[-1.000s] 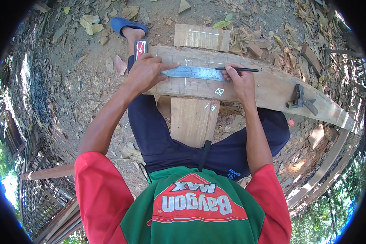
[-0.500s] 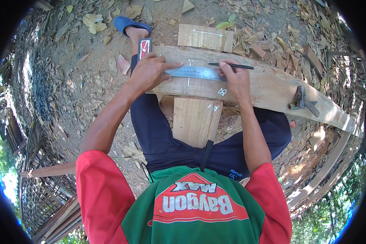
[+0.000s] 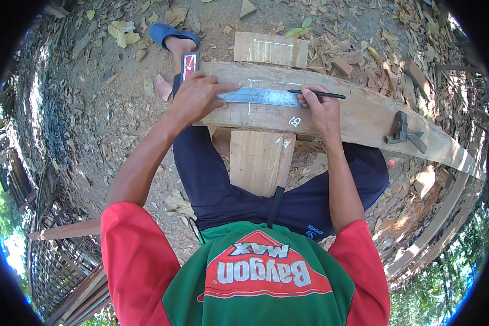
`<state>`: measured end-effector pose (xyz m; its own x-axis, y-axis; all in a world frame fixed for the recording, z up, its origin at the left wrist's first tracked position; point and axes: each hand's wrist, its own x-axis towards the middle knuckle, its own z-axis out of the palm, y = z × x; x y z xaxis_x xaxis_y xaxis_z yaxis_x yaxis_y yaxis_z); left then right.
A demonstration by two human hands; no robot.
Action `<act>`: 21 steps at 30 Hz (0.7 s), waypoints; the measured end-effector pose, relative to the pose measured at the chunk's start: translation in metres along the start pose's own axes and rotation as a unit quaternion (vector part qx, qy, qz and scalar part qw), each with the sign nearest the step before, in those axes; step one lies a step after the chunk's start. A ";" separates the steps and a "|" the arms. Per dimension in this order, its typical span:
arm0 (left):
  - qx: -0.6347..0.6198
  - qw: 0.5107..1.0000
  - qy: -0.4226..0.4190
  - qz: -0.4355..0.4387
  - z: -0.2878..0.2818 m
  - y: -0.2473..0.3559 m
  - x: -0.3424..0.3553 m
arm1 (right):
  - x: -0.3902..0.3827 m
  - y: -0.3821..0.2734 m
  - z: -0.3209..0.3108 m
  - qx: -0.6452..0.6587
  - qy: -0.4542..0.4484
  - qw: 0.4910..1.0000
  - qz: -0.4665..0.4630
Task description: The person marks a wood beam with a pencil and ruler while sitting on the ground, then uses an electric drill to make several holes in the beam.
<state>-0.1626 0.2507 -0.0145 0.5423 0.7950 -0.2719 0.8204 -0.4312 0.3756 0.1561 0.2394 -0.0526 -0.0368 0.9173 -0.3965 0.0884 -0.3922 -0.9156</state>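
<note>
A long, tapering plank [image 3: 364, 119] with white marks and pencilled lines lies across in front of me. My left hand [image 3: 201, 95] presses on a steel ruler [image 3: 261, 95], index finger stretched along it and other fingers curled by a grey-and-red tool piece [image 3: 189, 64]. Whether that piece joins the ruler is hidden under the hand. My right hand [image 3: 319, 106] pinches a black pen [image 3: 332, 95], its point at the ruler's upper edge near the right end.
A short board [image 3: 270, 50] lies beyond the plank, another [image 3: 258, 160] between my legs. Dark hand tools [image 3: 401, 126] rest on the plank's right part. My clogged foot [image 3: 174, 37] is at upper left. Dirt, leaves, offcuts and long strips [image 3: 429, 228] surround me.
My right hand and pen moved left, then back right and slightly down over the last second. My left hand stays on the ruler, with only a slight shift in the view.
</note>
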 end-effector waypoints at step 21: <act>-0.004 1.000 -0.002 0.006 0.001 -0.001 0.000 | 0.011 -0.016 0.017 -0.177 -0.062 0.981 -0.051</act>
<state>-0.1628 0.2507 -0.0154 0.5534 0.7874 -0.2714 0.8122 -0.4379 0.3855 0.1369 0.2546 -0.0435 -0.1814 0.9266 -0.3293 0.4177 -0.2306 -0.8789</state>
